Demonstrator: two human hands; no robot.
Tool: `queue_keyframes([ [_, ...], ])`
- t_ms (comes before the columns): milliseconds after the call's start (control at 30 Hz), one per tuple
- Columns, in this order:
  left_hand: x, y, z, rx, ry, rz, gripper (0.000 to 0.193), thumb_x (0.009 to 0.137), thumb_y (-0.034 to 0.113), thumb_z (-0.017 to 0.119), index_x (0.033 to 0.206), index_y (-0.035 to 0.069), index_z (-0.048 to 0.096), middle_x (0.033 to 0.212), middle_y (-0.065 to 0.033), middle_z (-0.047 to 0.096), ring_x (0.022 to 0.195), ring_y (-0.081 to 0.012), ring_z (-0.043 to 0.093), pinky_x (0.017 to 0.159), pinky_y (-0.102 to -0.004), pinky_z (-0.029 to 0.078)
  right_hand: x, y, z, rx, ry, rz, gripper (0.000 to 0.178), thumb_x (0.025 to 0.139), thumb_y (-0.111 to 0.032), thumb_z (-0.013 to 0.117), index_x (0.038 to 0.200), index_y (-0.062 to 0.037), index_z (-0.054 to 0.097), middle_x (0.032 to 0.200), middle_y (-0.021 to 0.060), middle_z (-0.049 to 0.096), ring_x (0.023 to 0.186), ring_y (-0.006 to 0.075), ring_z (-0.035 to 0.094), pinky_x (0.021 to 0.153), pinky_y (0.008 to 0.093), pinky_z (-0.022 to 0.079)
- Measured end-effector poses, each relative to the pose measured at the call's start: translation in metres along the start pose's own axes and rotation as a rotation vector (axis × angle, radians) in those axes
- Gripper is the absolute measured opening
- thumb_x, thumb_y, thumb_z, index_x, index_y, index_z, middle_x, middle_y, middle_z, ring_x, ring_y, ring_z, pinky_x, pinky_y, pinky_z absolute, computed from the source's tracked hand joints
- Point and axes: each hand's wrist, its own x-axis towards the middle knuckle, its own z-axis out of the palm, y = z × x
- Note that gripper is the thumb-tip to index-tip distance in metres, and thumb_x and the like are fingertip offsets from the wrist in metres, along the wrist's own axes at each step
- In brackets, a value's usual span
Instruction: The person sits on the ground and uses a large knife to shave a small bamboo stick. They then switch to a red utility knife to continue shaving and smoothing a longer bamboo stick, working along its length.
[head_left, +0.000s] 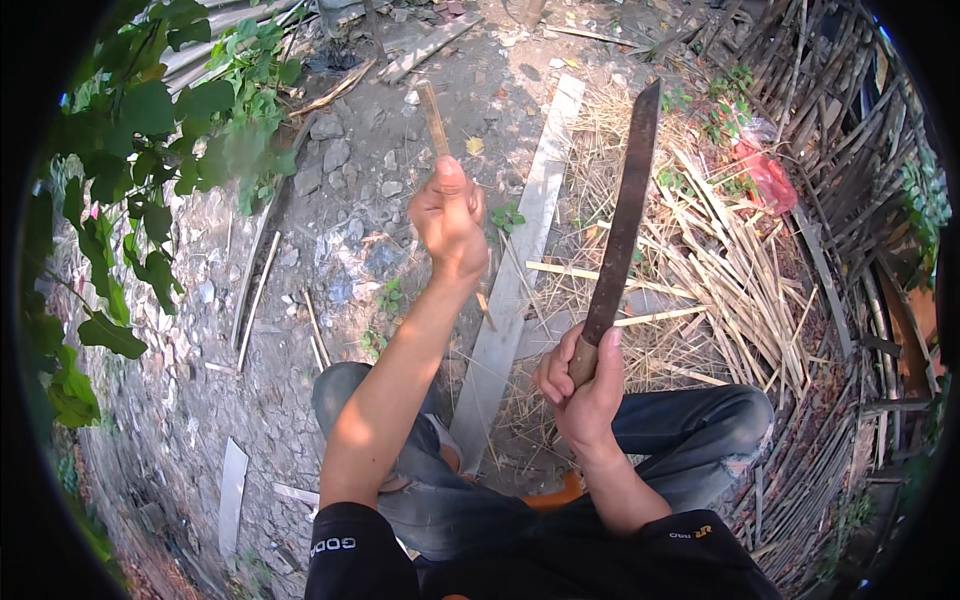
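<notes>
My left hand (449,215) is raised ahead of me, its fingers closed round a flat strip of split bamboo (433,118). The strip's upper end points up and away, and a short lower end shows below the fist. In my right hand (583,388) is the wooden handle of a machete (627,205) with a long, dark, straight blade. The blade stands up and leans slightly to the right, apart from the strip. My fingers are wrapped round the handle with the thumb along it.
A long grey plank (505,305) lies on the ground between my legs. To its right is a heap of thin split sticks (715,265) with a red plastic bag (765,175) behind it. A stick fence (835,120) borders the right side; leafy branches (150,110) hang at the left.
</notes>
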Motion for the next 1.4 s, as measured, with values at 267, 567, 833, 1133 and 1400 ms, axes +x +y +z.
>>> queue_keyframes([
  [267, -0.015, 0.011, -0.006, 0.074, 0.14, 0.081, 0.056, 0.11, 0.039, 0.053, 0.064, 0.012, 0.035, 0.058, 0.0062, 0.033, 0.05, -0.0036, 0.029, 0.047, -0.025, 0.022, -0.025, -0.03, 0.019, 0.174, -0.073, -0.336, 0.066, 0.107, -0.067, 0.021, 0.091, -0.0095, 0.049, 0.051, -0.0034, 0.04, 0.043, 0.0106, 0.039, 0.05, 0.0277, 0.038],
  [567, -0.015, 0.015, -0.023, 0.131, 0.274, 0.099, 0.055, 0.11, 0.04, 0.052, 0.066, 0.011, 0.035, 0.057, 0.0063, 0.033, 0.05, -0.0034, 0.029, 0.045, -0.0243, 0.023, -0.002, -0.06, 0.037, 0.056, 0.06, -0.521, 0.059, 0.109, -0.059, 0.029, 0.106, -0.0049, 0.051, 0.065, -0.0009, 0.041, 0.05, 0.0112, 0.039, 0.053, 0.0269, 0.037],
  [833, 0.0, 0.014, -0.02, 0.136, 0.205, 0.145, 0.052, 0.11, 0.04, 0.05, 0.069, 0.011, 0.035, 0.056, 0.0067, 0.031, 0.047, -0.0032, 0.029, 0.044, -0.0244, 0.023, -0.025, 0.07, -0.041, -0.265, 0.176, 0.587, 0.051, 0.11, -0.051, 0.043, 0.093, -0.0044, 0.053, 0.064, -0.0016, 0.043, 0.051, 0.0089, 0.044, 0.045, 0.0259, 0.034],
  [1133, -0.016, -0.006, -0.006, 0.356, 0.204, 0.152, 0.052, 0.11, 0.039, 0.051, 0.069, 0.007, 0.044, 0.06, 0.0045, 0.041, 0.054, -0.004, 0.038, 0.048, -0.0258, 0.031, -0.043, 0.095, -0.038, -0.424, 0.038, 0.129, 0.048, 0.109, -0.051, 0.045, 0.095, -0.0054, 0.051, 0.065, -0.0001, 0.043, 0.053, 0.0106, 0.042, 0.049, 0.0281, 0.037],
  [1400, -0.02, -0.012, -0.002, 0.328, 0.129, 0.074, 0.052, 0.109, 0.039, 0.053, 0.069, 0.006, 0.048, 0.059, 0.0048, 0.042, 0.056, -0.0055, 0.039, 0.05, -0.0278, 0.031, -0.025, 0.031, -0.029, -0.16, 0.099, 0.225, 0.05, 0.111, -0.05, 0.039, 0.098, -0.0049, 0.057, 0.069, -0.0001, 0.049, 0.056, 0.0076, 0.044, 0.049, 0.023, 0.034],
])
